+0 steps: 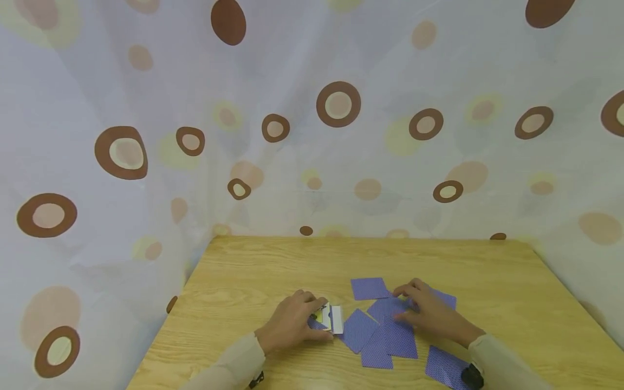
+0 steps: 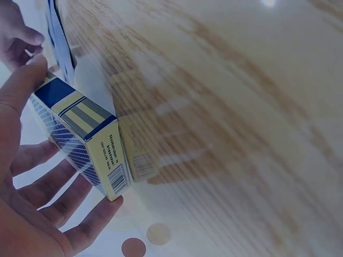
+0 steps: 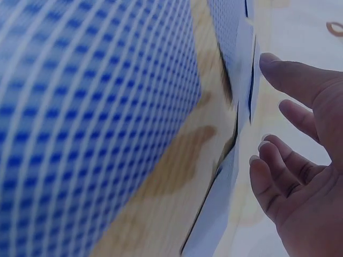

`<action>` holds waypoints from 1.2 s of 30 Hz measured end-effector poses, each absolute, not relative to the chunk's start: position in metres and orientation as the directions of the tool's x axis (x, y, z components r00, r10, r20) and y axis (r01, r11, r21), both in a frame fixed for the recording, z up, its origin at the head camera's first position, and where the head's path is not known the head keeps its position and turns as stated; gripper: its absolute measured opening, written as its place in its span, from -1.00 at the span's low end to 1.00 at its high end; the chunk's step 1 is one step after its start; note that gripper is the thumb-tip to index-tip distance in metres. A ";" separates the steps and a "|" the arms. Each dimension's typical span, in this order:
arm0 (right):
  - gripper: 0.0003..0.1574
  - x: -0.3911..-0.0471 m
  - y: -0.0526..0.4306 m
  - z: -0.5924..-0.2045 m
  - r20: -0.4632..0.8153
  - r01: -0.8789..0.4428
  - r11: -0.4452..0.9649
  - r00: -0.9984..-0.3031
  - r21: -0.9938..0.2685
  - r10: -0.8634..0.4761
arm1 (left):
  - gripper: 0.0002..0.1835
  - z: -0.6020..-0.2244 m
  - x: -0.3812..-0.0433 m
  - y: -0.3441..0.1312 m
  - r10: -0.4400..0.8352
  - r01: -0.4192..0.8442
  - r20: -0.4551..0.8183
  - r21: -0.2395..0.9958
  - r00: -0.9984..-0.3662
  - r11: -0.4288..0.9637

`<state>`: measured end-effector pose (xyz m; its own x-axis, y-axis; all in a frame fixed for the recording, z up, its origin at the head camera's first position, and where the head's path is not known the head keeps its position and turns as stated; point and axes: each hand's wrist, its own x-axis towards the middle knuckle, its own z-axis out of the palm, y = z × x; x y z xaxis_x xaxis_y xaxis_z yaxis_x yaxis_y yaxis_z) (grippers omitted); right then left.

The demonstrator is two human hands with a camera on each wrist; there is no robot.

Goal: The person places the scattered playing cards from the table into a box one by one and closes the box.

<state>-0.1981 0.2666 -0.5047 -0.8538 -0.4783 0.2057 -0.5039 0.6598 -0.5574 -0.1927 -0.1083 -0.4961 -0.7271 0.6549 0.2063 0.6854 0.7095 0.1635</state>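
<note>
My left hand grips a small playing-card box, thumb on one edge and fingers along the opposite side. The box is cream and blue, with a barcode on its end; in the head view its white flap stands open toward the right. Blue-backed playing cards lie spread and overlapping to the right of the box. Over the right part of this spread is my right hand, its fingers loosely bent and apart, nothing held between them. The right wrist view shows its fingertips close beside the cards.
A single blue card lies nearer the front, partly under the right wrist. Another card sits at the back of the spread. The wooden table is bordered by a hanging spotted curtain behind and at both sides.
</note>
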 end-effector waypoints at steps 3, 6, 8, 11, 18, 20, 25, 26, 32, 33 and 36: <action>-0.42 -0.197 0.279 -0.506 0.210 -0.482 0.702 -0.872 -0.524 -0.443 | -0.14 -0.497 -0.193 -0.109 0.654 0.687 0.217 0.163 -0.725 0.708; -0.41 -0.195 0.290 -0.507 0.226 -0.466 0.738 -0.884 -0.489 -0.408 | -0.14 -0.496 -0.193 -0.109 0.656 0.691 0.221 0.164 -0.721 0.704; -0.38 -0.195 0.298 -0.508 0.235 -0.455 0.756 -0.890 -0.470 -0.390 | -0.14 -0.496 -0.192 -0.109 0.657 0.690 0.217 0.167 -0.722 0.704; -0.28 -0.195 0.308 -0.509 0.227 -0.425 0.773 -0.905 -0.471 -0.359 | -0.14 -0.495 -0.192 -0.108 0.651 0.681 0.205 0.174 -0.731 0.711; -0.05 -0.191 0.326 -0.512 0.188 -0.375 0.794 -0.927 -0.479 -0.325 | -0.12 -0.497 -0.193 -0.108 0.644 0.672 0.197 0.172 -0.739 0.720; 0.01 -0.189 0.330 -0.513 0.194 -0.369 0.803 -0.929 -0.468 -0.315 | -0.13 -0.497 -0.193 -0.108 0.646 0.675 0.199 0.167 -0.737 0.719; 0.11 -0.188 0.335 -0.513 0.173 -0.331 0.828 -0.944 -0.452 -0.282 | -0.13 -0.498 -0.192 -0.108 0.647 0.675 0.195 0.169 -0.737 0.719; 0.12 -0.189 0.336 -0.513 0.163 -0.324 0.829 -0.946 -0.455 -0.281 | -0.13 -0.498 -0.192 -0.108 0.645 0.673 0.193 0.171 -0.739 0.720; 0.18 -0.191 0.337 -0.507 0.058 -0.247 0.835 -0.966 -0.492 -0.252 | -0.11 -0.498 -0.193 -0.108 0.639 0.664 0.182 0.179 -0.747 0.726; 0.20 -0.191 0.336 -0.506 0.042 -0.229 0.839 -0.970 -0.494 -0.240 | -0.12 -0.498 -0.193 -0.108 0.640 0.666 0.183 0.178 -0.746 0.725; 0.21 -0.190 0.336 -0.503 0.008 -0.197 0.853 -0.975 -0.483 -0.221 | -0.12 -0.498 -0.193 -0.108 0.645 0.671 0.187 0.177 -0.741 0.720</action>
<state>-0.1896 0.3360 -0.5033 -0.9753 -0.2206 0.0085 -0.1972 0.8533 -0.4826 -0.1935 -0.1079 -0.4983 -0.7411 0.6448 0.1871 0.6710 0.7201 0.1767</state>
